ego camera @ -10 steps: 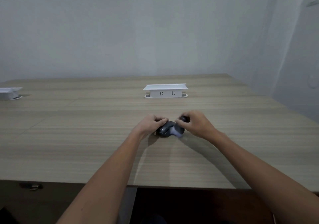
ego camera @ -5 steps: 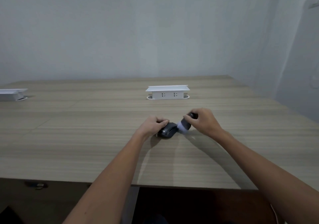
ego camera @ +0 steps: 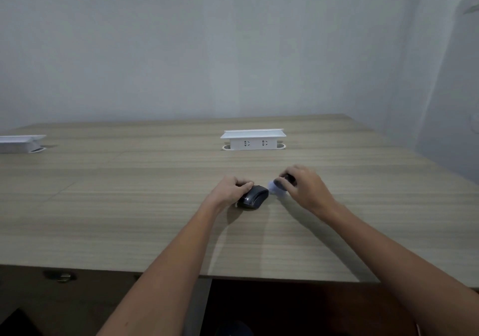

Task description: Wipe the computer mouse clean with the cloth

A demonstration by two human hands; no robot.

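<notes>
Since a second ago, the right hand point(ego camera: 307, 189) has pulled the cloth point(ego camera: 275, 189) off the mouse point(ego camera: 253, 197) and now holds it bunched in curled fingers just to the mouse's right, a small gap between them. The cloth looks pale with a darker part under the fingers. On the wooden counter point(ego camera: 129, 206) the black mouse lies flat, its left side gripped by the left hand point(ego camera: 230, 190), fingers closed around it. Farther back stands a white socket box point(ego camera: 253, 140), and another point(ego camera: 22, 143) sits at the far left edge.
</notes>
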